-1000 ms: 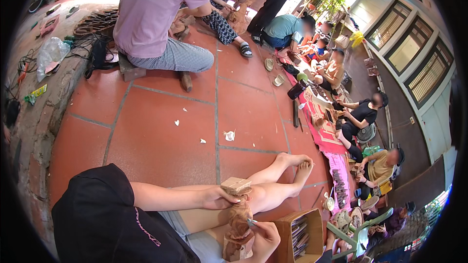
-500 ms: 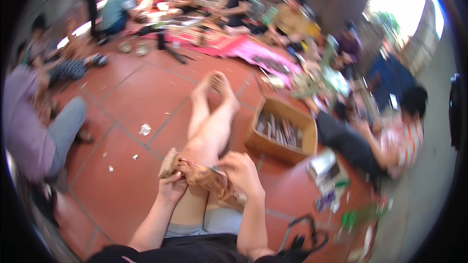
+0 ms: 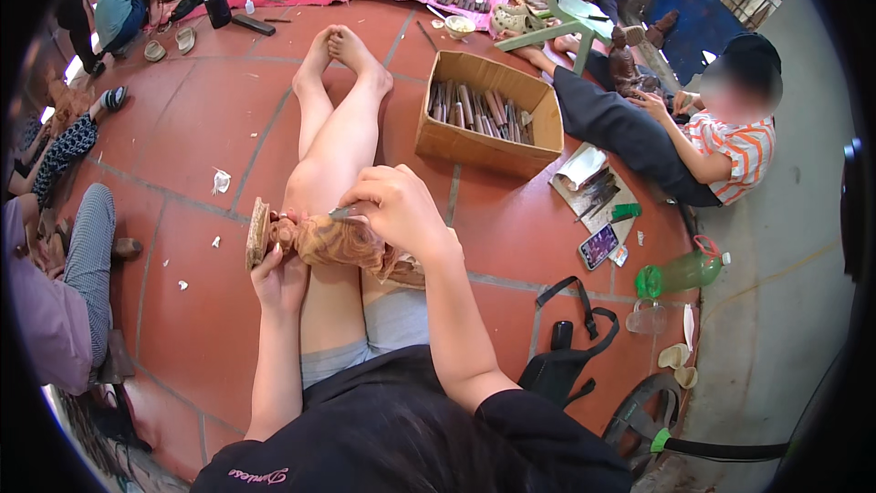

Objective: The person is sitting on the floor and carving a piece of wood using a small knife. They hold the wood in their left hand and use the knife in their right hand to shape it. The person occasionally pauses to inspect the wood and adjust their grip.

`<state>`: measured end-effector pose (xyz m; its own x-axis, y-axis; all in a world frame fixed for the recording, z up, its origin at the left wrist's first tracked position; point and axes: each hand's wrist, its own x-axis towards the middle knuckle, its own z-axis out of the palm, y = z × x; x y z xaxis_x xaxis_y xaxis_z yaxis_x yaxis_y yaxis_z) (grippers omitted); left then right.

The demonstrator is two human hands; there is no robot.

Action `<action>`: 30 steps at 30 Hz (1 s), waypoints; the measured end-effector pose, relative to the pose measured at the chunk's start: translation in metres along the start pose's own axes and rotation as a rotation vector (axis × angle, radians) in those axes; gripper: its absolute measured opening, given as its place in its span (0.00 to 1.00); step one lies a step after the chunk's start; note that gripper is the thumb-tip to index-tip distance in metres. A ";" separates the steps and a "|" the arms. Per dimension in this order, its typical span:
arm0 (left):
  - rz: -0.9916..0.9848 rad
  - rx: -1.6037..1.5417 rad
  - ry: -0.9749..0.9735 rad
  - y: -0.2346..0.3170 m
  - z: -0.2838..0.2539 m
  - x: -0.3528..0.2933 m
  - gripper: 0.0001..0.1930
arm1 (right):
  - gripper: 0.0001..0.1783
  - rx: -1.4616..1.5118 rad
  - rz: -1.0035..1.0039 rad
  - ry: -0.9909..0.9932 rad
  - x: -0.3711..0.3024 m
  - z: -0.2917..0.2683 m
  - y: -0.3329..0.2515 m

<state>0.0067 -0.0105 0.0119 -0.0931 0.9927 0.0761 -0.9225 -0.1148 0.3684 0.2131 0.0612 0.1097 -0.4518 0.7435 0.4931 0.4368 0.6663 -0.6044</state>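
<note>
A carved wooden figure [image 3: 339,243] with swirling brown grain lies sideways across my thighs. Its flat, pale base [image 3: 258,236] points to the left. My left hand [image 3: 281,279] is closed round the figure just beside that base, thumb up against the wood. Above the figure's middle, my right hand [image 3: 399,213] pinches a small flat grey piece [image 3: 341,213] and presses it to the carved surface. Most of this piece is hidden by the fingers, so its kind cannot be made out. The figure's right end is partly covered by my right wrist.
Beyond my right knee stands a cardboard box [image 3: 488,151] full of carving tools. A phone [image 3: 599,246], a green bottle [image 3: 689,270] and a black bag [image 3: 557,372] lie on the tiles at right. A person in a striped shirt [image 3: 730,141] sits there with another carving.
The view has swung down and to the right and become sharp. Both hands keep their hold on the carving; my right hand's pinch stays on its upper side.
</note>
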 end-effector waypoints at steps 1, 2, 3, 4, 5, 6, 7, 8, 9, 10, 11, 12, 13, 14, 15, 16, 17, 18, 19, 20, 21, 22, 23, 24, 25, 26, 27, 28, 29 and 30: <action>-0.008 -0.004 0.023 -0.001 0.000 -0.001 0.29 | 0.06 0.055 -0.022 -0.004 0.001 0.001 -0.004; -0.008 0.000 0.012 0.000 -0.001 0.000 0.29 | 0.06 0.115 -0.050 -0.006 0.003 0.004 -0.007; -0.006 0.005 0.002 0.000 -0.004 0.001 0.29 | 0.06 0.160 -0.067 -0.015 0.004 0.008 -0.007; -0.002 0.010 -0.008 0.000 -0.005 0.002 0.29 | 0.06 0.207 -0.085 -0.025 0.005 0.010 -0.006; -0.009 0.011 0.020 0.000 -0.002 0.001 0.29 | 0.06 0.259 -0.102 -0.038 0.005 0.014 -0.005; -0.016 0.009 0.016 0.000 0.001 0.000 0.29 | 0.06 0.159 -0.088 -0.019 0.006 0.017 -0.001; -0.021 0.008 0.013 0.001 0.003 0.000 0.29 | 0.06 0.059 -0.077 -0.001 0.007 0.016 0.006; -0.030 0.008 0.011 0.001 0.005 0.001 0.29 | 0.06 -0.038 -0.063 0.019 0.005 0.015 0.012; -0.023 0.006 0.022 0.001 0.005 0.000 0.29 | 0.07 -0.064 -0.037 0.031 0.006 0.013 0.009; -0.017 0.002 0.033 0.000 0.004 0.000 0.29 | 0.09 -0.090 -0.010 0.042 0.007 0.010 0.003; -0.019 0.001 0.035 0.000 0.004 0.001 0.29 | 0.09 -0.023 0.003 0.035 0.006 0.009 0.001; -0.023 -0.005 0.028 0.000 0.004 0.001 0.29 | 0.09 0.045 0.016 0.012 0.007 0.008 -0.004; -0.029 -0.011 0.020 0.001 0.005 0.001 0.30 | 0.09 0.111 0.030 -0.010 0.007 0.008 -0.010; -0.038 -0.019 0.007 0.000 0.005 0.002 0.30 | 0.09 0.173 0.045 -0.030 0.007 0.007 -0.013; -0.036 -0.007 0.018 0.001 0.006 0.003 0.30 | 0.09 0.177 0.024 -0.062 0.008 0.007 -0.013; -0.025 -0.005 0.014 0.002 0.005 0.002 0.30 | 0.09 0.111 0.018 -0.048 0.008 0.011 -0.009; -0.018 -0.007 0.005 0.001 0.005 0.003 0.30 | 0.09 0.040 0.015 -0.030 0.007 0.015 -0.002; -0.012 -0.009 -0.004 0.001 0.007 0.004 0.30 | 0.09 -0.033 0.011 -0.012 0.007 0.017 0.004; -0.027 0.020 -0.012 0.002 0.010 0.004 0.29 | 0.09 -0.123 -0.009 -0.046 0.007 0.015 0.009; -0.025 0.016 -0.007 0.002 0.008 0.004 0.29 | 0.09 -0.060 0.003 -0.040 0.007 0.014 0.011; -0.022 0.011 -0.001 0.002 0.007 0.004 0.29 | 0.09 0.003 0.016 -0.034 0.007 0.013 0.011; -0.020 0.007 0.004 0.002 0.006 0.004 0.29 | 0.09 0.067 0.029 -0.028 0.007 0.013 0.009; -0.034 -0.010 0.012 0.003 0.007 0.003 0.29 | 0.09 0.152 0.030 -0.021 0.007 0.012 0.004; -0.029 -0.006 0.001 0.002 0.006 0.004 0.29 | 0.10 0.190 0.028 -0.055 0.008 0.012 0.001; -0.024 -0.002 -0.010 0.002 0.005 0.006 0.29 | 0.10 0.229 0.026 -0.088 0.009 0.012 -0.001; -0.020 0.001 -0.026 0.002 0.005 0.007 0.29 | 0.11 0.264 0.023 -0.118 0.009 0.012 -0.002; -0.019 0.004 -0.017 0.002 0.004 0.006 0.29 | 0.11 0.155 0.010 -0.080 0.009 0.014 0.002; -0.017 0.007 -0.007 0.002 0.004 0.005 0.29 | 0.11 0.046 -0.003 -0.042 0.008 0.018 0.008; -0.014 0.007 0.001 0.001 0.004 0.005 0.30 | 0.11 -0.067 -0.017 -0.005 0.009 0.019 0.012; -0.012 0.004 0.005 0.000 0.004 0.004 0.29 | 0.11 -0.010 0.008 -0.008 0.008 0.018 0.013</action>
<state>0.0073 -0.0064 0.0157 -0.0834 0.9942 0.0671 -0.9222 -0.1026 0.3728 0.2010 0.0749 0.0951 -0.4544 0.7482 0.4834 0.4479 0.6610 -0.6021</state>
